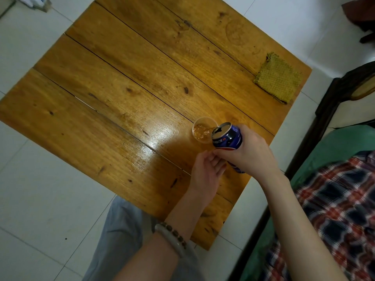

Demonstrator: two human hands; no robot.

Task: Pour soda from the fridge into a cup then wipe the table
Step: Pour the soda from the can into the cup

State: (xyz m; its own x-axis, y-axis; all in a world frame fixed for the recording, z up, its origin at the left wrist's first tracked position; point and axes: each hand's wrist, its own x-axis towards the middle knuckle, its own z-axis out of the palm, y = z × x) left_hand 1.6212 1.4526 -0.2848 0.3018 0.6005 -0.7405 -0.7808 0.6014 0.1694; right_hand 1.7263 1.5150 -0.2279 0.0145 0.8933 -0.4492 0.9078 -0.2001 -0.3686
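Your right hand (250, 152) is wrapped around the blue can (227, 138), gripping it by the body with the can tipped over and its opened mouth just beside the near rim of the cup (203, 117). You are mid-pour, so let the tilt do the work: raise the base of the can slowly, not sharply, because a fizzy drink will likely foam up fast in so small a vessel. Hold the mouth above the inside of the rim and off the rim itself; the cup looks like thin clear plastic, probably very light, and a nudge from the can could slide or topple it. Your left hand (205, 175) lies below the can with its fingers loosely stretched and nothing in its grasp; its tips come close to your right thumb, though whether they touch it cannot be told. It would serve better steadying the cup at its base. Stop short of the brim, then roll the can upright before lifting it away, so the last drops fall inside. The cup stands on the tabletop (121, 78) toward your right, not far from the near edge, and the soda (199, 132) in it shows amber and rippled, filling only part of it. The can is dark blue with a red patch low on its side. The yellow-green cloth (278, 80) for wiping lies flat at the far right corner, well apart from the cup.
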